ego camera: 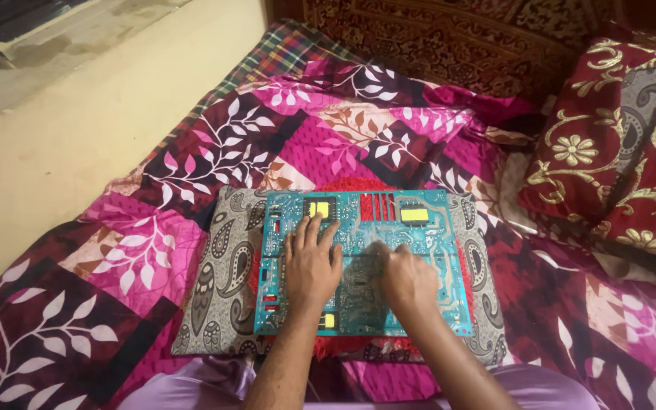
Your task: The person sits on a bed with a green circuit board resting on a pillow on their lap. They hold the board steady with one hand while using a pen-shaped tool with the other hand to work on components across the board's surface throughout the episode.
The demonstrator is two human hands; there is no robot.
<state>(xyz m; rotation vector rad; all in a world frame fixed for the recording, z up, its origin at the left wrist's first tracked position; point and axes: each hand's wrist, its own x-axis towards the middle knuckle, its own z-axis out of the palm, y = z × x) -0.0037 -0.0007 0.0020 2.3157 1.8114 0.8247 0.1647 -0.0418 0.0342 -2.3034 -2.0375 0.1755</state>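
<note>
Fingers (314,230) of my left hand (311,266) lie spread flat on the large teal printed circuit board (434,235), which rests on a grey paisley cushion (218,258) on the pink leaf-patterned quilt (191,159). My right hand (408,279) is blurred, its fingers curled; I cannot tell what they grip. I judge that pressing on so soft a base could flex the board.

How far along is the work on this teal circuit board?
Done: the circuit board lies flat on a paisley cushion. In hand: the left hand presses flat on it; the right hand is blurred over its middle. What is left cannot be told: no tools show.
</note>
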